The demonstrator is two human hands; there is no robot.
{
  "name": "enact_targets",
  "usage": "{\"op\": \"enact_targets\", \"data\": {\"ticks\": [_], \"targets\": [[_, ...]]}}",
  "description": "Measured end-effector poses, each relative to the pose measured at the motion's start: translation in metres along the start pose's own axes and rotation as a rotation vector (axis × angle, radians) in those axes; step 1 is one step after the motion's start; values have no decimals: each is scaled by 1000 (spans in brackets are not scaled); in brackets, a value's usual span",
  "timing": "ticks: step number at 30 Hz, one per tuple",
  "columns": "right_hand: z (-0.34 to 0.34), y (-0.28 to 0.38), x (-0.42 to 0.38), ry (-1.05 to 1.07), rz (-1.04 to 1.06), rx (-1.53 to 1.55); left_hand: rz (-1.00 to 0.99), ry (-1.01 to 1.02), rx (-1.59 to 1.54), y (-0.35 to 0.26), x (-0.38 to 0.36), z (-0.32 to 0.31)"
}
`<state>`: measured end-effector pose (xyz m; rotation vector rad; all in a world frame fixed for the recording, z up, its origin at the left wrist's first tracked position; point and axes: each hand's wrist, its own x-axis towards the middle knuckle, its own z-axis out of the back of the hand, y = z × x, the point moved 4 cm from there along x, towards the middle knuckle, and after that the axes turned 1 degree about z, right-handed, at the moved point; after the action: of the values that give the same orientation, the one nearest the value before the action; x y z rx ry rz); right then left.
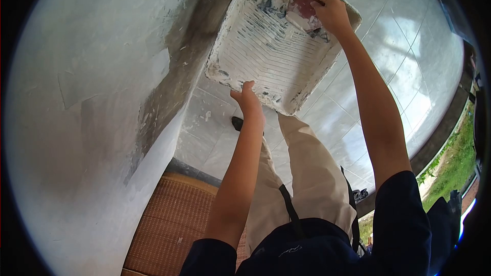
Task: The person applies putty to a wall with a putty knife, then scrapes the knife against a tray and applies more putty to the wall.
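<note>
My left hand (248, 99) is closed on the near rim of a paint tray (273, 53), thumb over the edge, holding it tilted above the floor. The tray is off-white, ribbed inside, and crusted with dried white and dark grey residue. In my right hand (332, 14) is a reddish-brown putty scraper (303, 7), its flat blade partly coated in white paste. The blade lies at the tray's far end, over dark grey and white smears of paste (271, 6). My fingers hide part of the scraper's grip.
A wall (76, 71) with patchy grey and white coating rises close on the left. Below is a glossy tiled floor (394, 51). A brown woven panel (174, 214) stands at lower left. Grass (450, 158) shows beyond the floor's edge at right.
</note>
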<state>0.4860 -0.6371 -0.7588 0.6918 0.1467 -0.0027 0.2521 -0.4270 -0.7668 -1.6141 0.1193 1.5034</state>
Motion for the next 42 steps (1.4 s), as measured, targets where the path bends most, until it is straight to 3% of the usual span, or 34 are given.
{"op": "enact_targets", "data": {"ticks": [3,5,10,13,18,26,29,36,38,42], "targets": [[-7,-13,-9,15,-104,31,22,3,-20,3,4,5],[-15,-34,-14,41,-320,333,54,21,30,15,15,14],[-34,-42,-34,102,-278,291,65,80,61,26,24,33],[-52,-38,-49,150,-332,421,55,62,65,14,9,40],[-57,21,-85,250,-369,680,-71,46,120,-2,1,72],[-62,118,-134,321,-377,978,-539,7,348,-65,-21,142],[-58,156,-145,331,-340,1082,-637,-6,255,-88,-27,172],[-46,257,-190,431,-338,1283,-642,-64,478,-143,-67,248],[-40,289,-208,452,-308,1286,-1052,-118,385,-156,-75,270],[-37,350,-232,528,-202,1380,-1089,-136,393,-192,-111,317]]}}
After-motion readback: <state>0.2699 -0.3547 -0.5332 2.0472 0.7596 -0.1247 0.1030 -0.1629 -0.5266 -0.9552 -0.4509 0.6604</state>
